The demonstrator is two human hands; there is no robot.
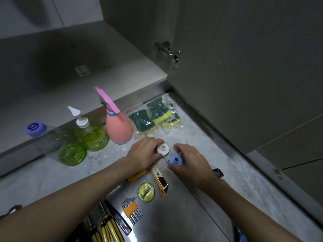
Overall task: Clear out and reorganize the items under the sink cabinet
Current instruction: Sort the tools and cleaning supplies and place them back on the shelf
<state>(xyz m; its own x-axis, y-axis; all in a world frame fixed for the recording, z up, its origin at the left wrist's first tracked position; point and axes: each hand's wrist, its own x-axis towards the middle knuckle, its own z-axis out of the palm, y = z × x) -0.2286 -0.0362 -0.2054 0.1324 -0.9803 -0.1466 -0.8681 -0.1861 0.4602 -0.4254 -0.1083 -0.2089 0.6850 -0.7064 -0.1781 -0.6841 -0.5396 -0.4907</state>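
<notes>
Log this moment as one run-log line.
left hand: holds white fitting | right hand: holds blue fitting | both on marble floor | nearby: pink spray bottle, sponge packs, utility knife

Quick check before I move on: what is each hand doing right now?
Left hand: fingers curled round the white ridged cap, holding it.
Right hand: fingers curled round the small blue cap, holding it.

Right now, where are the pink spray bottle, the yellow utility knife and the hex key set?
pink spray bottle (118,129): head view, on its round body.
yellow utility knife (160,180): head view, on the middle of its handle.
hex key set (132,210): head view, on its orange holder.
</notes>
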